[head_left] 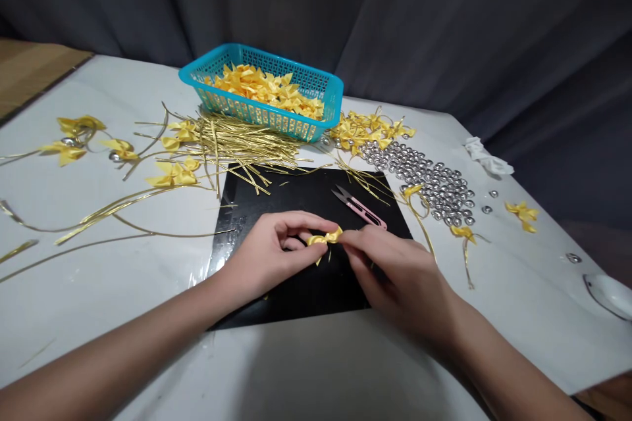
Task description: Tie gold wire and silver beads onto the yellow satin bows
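Between my two hands is a small yellow ribbon bow [323, 238], held just above a black mat [306, 289]. My left hand [279, 243] pinches the bow between thumb and fingers. From the other side, my right hand [395, 270] grips the bow's right end with its fingertips, which partly cover it. Pink-handled thread snips [360, 207] lie on the mat beyond my right hand. Gold cords [247, 145] are heaped past the mat's far edge.
A teal basket [261, 112] of yellow bows stands at the back. Many silver bells [429, 184] spread at the right. Finished-looking bows with cords [172, 173] lie on the left. A white dish [609, 296] and crumpled white cloth [488, 156] are on the right. A dark curtain [395, 13] hangs behind.
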`<state>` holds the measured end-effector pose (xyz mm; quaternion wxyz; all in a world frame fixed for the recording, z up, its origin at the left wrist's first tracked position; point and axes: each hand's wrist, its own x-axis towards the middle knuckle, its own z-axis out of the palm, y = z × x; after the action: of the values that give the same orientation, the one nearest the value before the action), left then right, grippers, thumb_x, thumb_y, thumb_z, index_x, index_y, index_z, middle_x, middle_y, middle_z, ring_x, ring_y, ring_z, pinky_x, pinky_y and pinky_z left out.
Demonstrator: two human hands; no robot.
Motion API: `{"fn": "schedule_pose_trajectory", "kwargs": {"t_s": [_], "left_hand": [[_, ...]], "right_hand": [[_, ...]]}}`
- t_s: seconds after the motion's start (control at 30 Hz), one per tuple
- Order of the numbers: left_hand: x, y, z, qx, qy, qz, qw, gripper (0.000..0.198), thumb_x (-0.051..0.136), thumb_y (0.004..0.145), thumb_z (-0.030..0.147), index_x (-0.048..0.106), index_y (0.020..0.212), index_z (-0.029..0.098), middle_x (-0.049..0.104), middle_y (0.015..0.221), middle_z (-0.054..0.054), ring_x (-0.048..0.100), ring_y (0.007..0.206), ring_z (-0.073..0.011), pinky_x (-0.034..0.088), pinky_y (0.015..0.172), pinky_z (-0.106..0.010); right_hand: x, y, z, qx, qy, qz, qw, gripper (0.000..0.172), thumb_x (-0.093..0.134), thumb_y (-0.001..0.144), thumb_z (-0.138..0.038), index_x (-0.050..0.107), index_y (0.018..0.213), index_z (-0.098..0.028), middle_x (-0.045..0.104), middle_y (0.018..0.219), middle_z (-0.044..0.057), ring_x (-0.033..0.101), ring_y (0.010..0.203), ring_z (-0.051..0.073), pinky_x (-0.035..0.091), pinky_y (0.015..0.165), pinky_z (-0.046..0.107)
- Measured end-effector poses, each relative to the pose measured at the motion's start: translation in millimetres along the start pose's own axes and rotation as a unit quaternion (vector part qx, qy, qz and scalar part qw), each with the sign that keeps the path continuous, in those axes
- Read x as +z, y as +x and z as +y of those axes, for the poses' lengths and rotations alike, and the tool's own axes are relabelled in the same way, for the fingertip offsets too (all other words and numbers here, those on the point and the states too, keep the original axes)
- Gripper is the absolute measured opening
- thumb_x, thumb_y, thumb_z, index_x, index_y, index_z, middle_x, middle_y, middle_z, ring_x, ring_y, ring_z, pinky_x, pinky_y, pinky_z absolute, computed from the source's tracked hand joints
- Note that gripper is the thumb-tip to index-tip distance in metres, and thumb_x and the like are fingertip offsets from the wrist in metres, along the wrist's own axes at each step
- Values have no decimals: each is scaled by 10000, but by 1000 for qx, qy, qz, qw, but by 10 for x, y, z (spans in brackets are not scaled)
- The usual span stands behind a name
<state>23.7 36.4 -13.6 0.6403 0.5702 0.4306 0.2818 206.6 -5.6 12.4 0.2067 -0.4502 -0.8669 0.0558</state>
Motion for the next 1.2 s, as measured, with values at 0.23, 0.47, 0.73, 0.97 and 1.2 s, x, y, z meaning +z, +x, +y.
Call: {"fn": "schedule_pose_trajectory", "kwargs": {"t_s": [0.23,0.47,0.73,0.97,1.2], "left_hand": [[-2,-1,7,-9,-1,-1,1000,288,649,679,248,730,943,167,654,850,-50,441,541,-55,322,482,-168],[3,-17,22,0,-10,0,1000,273,644,678,245,732,922,160,690,877,-63,543,662,-114,379,523,-182],[3,-7,29,25,-6,-1,1000,250,612,693,228,733,894,139,720,903,-73,594,769,-161,419,563,-200],[14,-5,30,26,1,2,1000,254,604,674,202,736,880,138,721,904,-66,597,733,-144,413,547,-191],[10,-2,32,22,1,-4,1000,226,622,663,200,741,845,140,719,851,-65,612,700,-150,427,536,-192]], "right_hand": [[22,-8,22,-6,0,0,1000,140,420,864,-100,540,890,-168,577,721,-7,560,615,89,415,576,200],[15,-2,8,-11,-6,-5,1000,131,430,850,-90,542,858,-157,566,703,-5,544,599,92,411,573,199],[12,0,-2,-16,-2,-15,1000,143,420,840,-86,552,852,-141,529,658,-5,509,563,91,378,533,197],[-2,23,-13,-18,5,-20,1000,163,404,834,-75,557,830,-131,504,635,-7,478,539,84,354,519,188],[9,9,-43,-17,0,-30,999,184,400,831,-70,570,809,-138,459,572,-23,391,486,84,303,484,187]]}}
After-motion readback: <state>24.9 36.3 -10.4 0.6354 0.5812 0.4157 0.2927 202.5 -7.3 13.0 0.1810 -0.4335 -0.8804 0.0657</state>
